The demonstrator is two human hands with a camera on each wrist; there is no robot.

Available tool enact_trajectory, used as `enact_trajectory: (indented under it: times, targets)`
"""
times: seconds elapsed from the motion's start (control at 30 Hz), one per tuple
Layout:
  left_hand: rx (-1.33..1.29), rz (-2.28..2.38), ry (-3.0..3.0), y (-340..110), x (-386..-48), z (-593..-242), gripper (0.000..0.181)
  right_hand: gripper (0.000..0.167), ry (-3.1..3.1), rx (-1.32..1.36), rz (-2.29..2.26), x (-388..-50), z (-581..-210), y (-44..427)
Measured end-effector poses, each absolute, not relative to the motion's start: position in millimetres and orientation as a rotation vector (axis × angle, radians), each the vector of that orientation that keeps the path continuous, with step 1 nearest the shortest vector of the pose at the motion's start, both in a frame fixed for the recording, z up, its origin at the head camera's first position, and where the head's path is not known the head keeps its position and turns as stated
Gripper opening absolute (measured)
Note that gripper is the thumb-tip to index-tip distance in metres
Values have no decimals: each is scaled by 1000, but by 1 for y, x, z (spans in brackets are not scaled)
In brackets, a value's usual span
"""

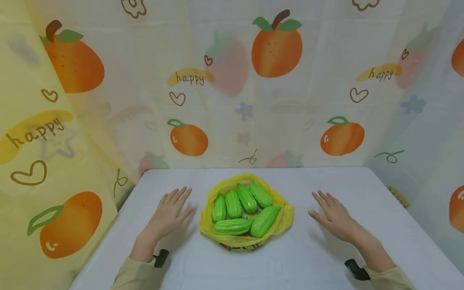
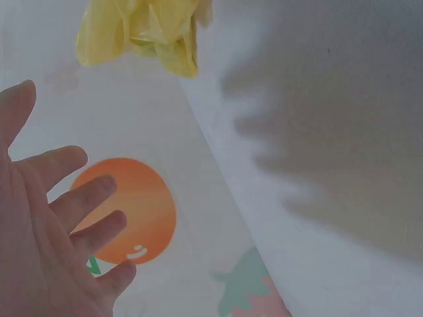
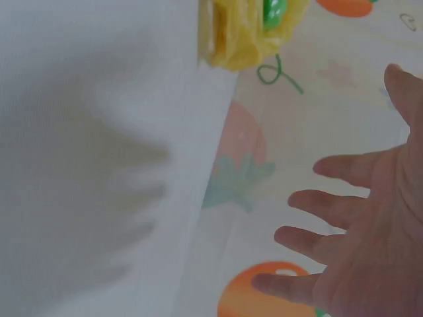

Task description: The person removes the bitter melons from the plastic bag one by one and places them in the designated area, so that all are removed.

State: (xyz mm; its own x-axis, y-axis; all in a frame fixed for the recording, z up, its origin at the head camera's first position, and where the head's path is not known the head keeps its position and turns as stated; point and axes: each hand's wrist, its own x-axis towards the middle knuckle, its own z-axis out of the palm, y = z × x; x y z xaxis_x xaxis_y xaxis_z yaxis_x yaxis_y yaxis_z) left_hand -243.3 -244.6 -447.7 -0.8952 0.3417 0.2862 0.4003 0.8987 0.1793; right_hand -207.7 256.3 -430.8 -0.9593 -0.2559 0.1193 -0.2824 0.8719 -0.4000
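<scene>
Left hand (image 1: 169, 214) and right hand (image 1: 336, 219), spread, flank six glossy green gourds (image 1: 247, 199) in a yellow bag (image 1: 287, 215).

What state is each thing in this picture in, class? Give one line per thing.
Left hand: open, raised, holding nothing
Right hand: open, raised, holding nothing
Yellow bag: open at the top, edges spread around its contents
Six green vegetables: lying inside the bag, untouched
Patterned backdrop: hanging behind the table
</scene>
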Motion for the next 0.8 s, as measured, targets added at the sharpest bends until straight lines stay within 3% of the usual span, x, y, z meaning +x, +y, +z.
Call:
enact_trajectory:
  times: [0.33,0.8]
  targets:
    - [-635,-495,-2662,-231,-240,-448,60,66,-2847,419,951,-204,-430,233]
    - [-544,-835,-2653,-213,-240,-461,62,57,-2724,323,1283,-206,-439,204]
